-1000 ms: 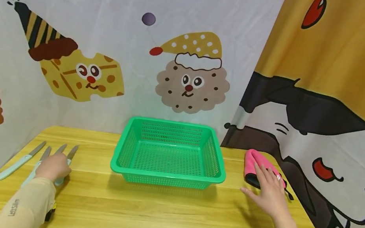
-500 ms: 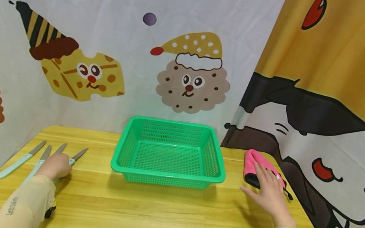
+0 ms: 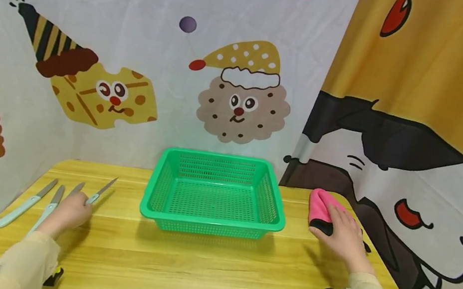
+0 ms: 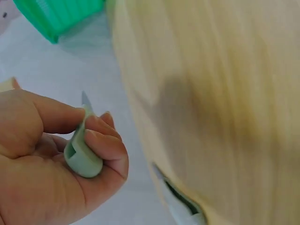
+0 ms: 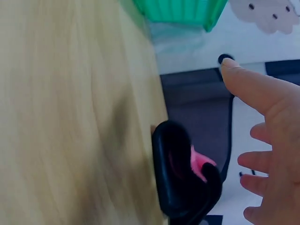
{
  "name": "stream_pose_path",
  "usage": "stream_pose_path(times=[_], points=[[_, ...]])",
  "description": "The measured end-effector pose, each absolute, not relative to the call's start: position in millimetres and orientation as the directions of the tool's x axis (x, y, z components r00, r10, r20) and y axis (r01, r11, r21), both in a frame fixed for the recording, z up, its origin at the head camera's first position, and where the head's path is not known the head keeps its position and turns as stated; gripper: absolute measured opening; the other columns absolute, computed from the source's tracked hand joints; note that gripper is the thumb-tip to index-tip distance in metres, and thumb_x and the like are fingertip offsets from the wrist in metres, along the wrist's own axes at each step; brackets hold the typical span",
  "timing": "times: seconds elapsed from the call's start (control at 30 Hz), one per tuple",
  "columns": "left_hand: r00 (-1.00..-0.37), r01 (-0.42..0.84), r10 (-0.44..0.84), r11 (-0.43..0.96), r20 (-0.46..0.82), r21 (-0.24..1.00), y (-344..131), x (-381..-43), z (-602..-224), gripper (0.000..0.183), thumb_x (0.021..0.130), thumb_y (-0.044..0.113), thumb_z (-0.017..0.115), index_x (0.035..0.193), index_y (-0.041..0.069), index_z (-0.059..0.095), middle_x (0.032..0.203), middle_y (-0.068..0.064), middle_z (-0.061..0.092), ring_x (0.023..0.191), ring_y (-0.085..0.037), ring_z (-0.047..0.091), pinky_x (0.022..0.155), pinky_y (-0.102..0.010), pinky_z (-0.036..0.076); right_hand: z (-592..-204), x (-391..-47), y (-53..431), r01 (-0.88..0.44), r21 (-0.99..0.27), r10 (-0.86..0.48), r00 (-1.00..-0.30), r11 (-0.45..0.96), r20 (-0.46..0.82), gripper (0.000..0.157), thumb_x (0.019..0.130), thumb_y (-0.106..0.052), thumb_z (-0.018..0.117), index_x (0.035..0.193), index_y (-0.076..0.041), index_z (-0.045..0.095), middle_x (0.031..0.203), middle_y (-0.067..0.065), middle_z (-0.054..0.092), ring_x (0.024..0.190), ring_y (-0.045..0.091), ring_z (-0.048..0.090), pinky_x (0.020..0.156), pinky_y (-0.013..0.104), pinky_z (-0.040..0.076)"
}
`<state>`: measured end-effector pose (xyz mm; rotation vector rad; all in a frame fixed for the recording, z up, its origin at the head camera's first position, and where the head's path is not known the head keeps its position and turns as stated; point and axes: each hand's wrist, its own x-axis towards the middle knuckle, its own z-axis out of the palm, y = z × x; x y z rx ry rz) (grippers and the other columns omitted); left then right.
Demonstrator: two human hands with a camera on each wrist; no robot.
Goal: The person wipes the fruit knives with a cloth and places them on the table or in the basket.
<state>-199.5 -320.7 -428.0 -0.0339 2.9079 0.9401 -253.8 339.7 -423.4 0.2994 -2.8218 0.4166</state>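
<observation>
In the head view my left hand [image 3: 73, 212] grips a small knife [image 3: 92, 199] by its pale green handle, the blade pointing up and to the right. The left wrist view shows thumb and fingers curled round the knife handle [image 4: 83, 161], held above the table. Three similar knives lie beside that hand: one at the far left [image 3: 23, 207], a second [image 3: 52, 204] close by it, and a third [image 3: 78, 187] partly hidden by the hand. My right hand [image 3: 345, 239] is spread over a pink, soft-looking item [image 3: 321, 204] with black edging; the right wrist view shows its fingers apart from it.
A green perforated plastic basket [image 3: 210, 221] stands at the back middle of the wooden table [image 3: 193, 272], between the hands. Curtains printed with cartoon figures [image 3: 241, 110] hang close behind the table and along its right side.
My left hand has picked up the rightmost knife, and its blade has swung to the right. My right hand has shifted slightly, its fingers covering more of the pink item.
</observation>
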Motion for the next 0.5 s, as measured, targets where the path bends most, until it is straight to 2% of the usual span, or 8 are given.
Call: stream_pose_path(times=[0.07,0.13,0.23,0.3,0.5], points=[[-0.998,-0.033,0.009,0.786,-0.065,0.617,-316,-194,-424,0.026,0.101,0.005,0.034,0.077,0.001,0.043,0.065,-0.007,0.041,0.056,-0.019,0.039,0.052,-0.033,0.037,-425,-259,342,-0.232,-0.246,-0.151,-0.940,0.941,0.305,0.091,0.084,-0.048,0.076,0.145,0.009,0.038,0.143,0.036,0.038,0.129,0.057,0.032,0.102,0.073,0.022],[-0.999,-0.008,0.020,0.770,-0.037,0.638,-311,-188,-416,0.027,0.104,0.008,0.035,0.085,-0.005,0.049,0.067,-0.006,0.043,0.055,-0.018,0.038,0.050,-0.032,0.036,-425,-265,344,-0.227,-0.246,-0.143,-0.937,0.942,0.318,0.090,0.084,-0.047,0.077,0.143,0.009,0.039,0.139,0.036,0.041,0.126,0.057,0.035,0.102,0.072,0.023],[-1.000,0.015,0.022,0.748,-0.002,0.663,-305,-179,-402,0.031,0.108,0.013,0.035,0.108,-0.013,0.051,0.078,-0.010,0.051,0.061,-0.021,0.043,0.053,-0.034,0.038,-425,-274,348,-0.222,-0.233,-0.140,-0.936,0.947,0.325,0.088,0.083,-0.046,0.077,0.142,0.008,0.040,0.135,0.035,0.044,0.123,0.056,0.037,0.101,0.072,0.024],[-1.000,0.022,0.012,0.731,0.019,0.682,-303,-175,-392,0.036,0.109,0.017,0.033,0.115,-0.014,0.050,0.086,-0.012,0.053,0.068,-0.022,0.045,0.057,-0.035,0.040,-424,-280,350,-0.214,-0.225,-0.137,-0.939,0.951,0.315,0.088,0.083,-0.048,0.076,0.141,0.007,0.040,0.135,0.035,0.044,0.124,0.057,0.036,0.101,0.073,0.024],[-0.999,0.035,-0.004,0.645,0.049,0.764,-294,-171,-373,0.039,0.110,0.024,0.031,0.114,-0.010,0.050,0.087,-0.010,0.051,0.071,-0.021,0.046,0.059,-0.033,0.042,-425,-298,356,-0.169,-0.236,-0.105,-0.960,0.957,0.259,0.093,0.085,-0.053,0.072,0.143,0.009,0.035,0.141,0.036,0.036,0.129,0.059,0.027,0.103,0.075,0.017]])
